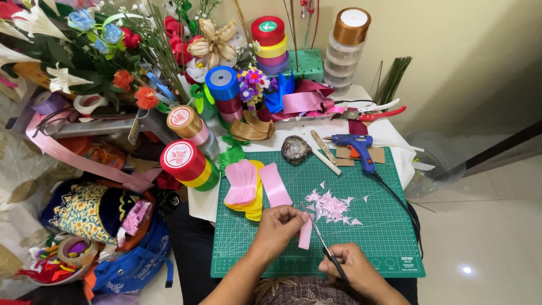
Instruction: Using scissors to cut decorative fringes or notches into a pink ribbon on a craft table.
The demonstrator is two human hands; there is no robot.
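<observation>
While left hand (278, 226) pinches pink ribbon strip (305, 232), right hand (351, 266) grips scissors (323, 240), blades angled toward strip

Scissors' handles (337, 264) hidden in right hand (353, 271)

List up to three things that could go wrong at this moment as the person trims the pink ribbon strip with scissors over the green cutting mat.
1. The left hand pinches the pink ribbon strip right beside the scissors held by the right hand; a slip could nick the fingers.
2. The loose pink scraps on the green cutting mat may scatter or get mixed into the work.
3. The blue glue gun lies close by, its cord trailing along the mat edge, where an arm might snag it.
</observation>
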